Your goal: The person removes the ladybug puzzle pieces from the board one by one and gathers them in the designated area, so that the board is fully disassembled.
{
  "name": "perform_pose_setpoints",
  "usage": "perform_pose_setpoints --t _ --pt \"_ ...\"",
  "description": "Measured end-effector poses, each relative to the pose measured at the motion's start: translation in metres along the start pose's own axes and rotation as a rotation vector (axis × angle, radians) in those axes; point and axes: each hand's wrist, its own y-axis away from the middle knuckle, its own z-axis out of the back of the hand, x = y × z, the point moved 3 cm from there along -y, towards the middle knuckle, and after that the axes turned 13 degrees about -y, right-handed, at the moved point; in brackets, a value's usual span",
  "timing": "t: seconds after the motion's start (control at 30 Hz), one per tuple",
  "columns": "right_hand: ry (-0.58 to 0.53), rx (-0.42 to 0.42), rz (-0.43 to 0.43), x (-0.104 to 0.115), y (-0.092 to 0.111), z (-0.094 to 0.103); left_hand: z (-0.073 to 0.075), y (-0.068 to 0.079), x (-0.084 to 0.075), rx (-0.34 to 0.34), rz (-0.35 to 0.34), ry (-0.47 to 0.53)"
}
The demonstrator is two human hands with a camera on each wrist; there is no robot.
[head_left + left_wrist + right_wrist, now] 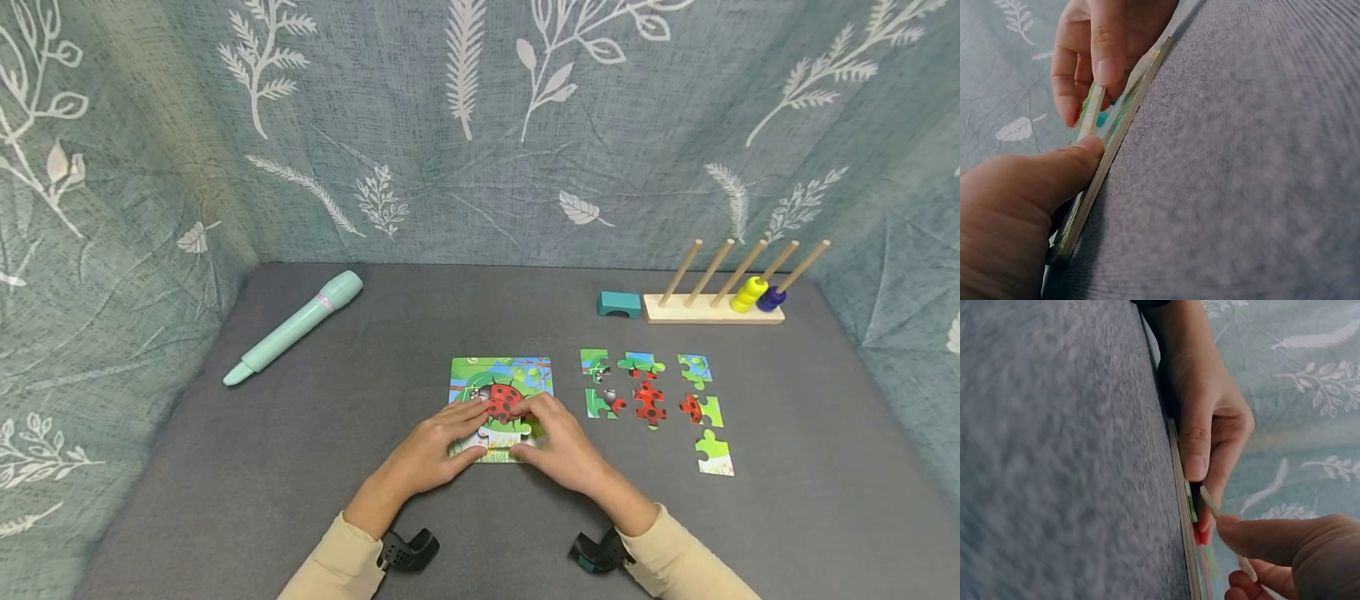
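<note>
A square ladybug puzzle board lies flat on the table between both hands. The right hand pinches a green-and-white jigsaw piece between thumb and fingers over the board's lower part. In the right wrist view that piece stands tilted, its near end raised off the board. The left hand rests on the board's left side with fingers extended across it. Its thumb lies by the lower edge, close to the piece; whether it touches the piece is hard to tell.
Several loose jigsaw pieces lie in rough columns to the right. Behind them are a teal arch block and a wooden peg stand with yellow and blue beads. A mint-green microphone-shaped object lies at the back left. A patterned curtain hangs behind.
</note>
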Motion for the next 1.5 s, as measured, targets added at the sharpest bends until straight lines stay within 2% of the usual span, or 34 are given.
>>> perform_pose_setpoints --t 0.33,0.5,0.8,0.97,1.3,1.5 --pt "-0.098 -0.010 -0.053 -0.002 0.000 0.015 0.000 0.000 0.000 -0.014 -0.010 -0.013" --pt "-0.088 -0.013 -0.046 -0.007 0.007 0.027 -0.001 0.000 0.000 -0.007 -0.002 -0.020" --pt "-0.067 -0.013 -0.134 -0.016 0.029 0.058 0.000 0.000 0.000 0.007 0.013 -0.015" --pt "-0.029 -0.027 -0.151 -0.024 0.046 0.078 0.000 0.000 -0.001 -0.001 0.010 -0.012" --pt "0.018 -0.066 -0.156 -0.033 0.076 0.112 0.000 -0.001 -0.001 0.005 0.013 -0.006" --pt "0.065 -0.053 -0.135 -0.037 0.089 0.128 0.001 -0.001 -0.001 0.014 0.022 -0.001"
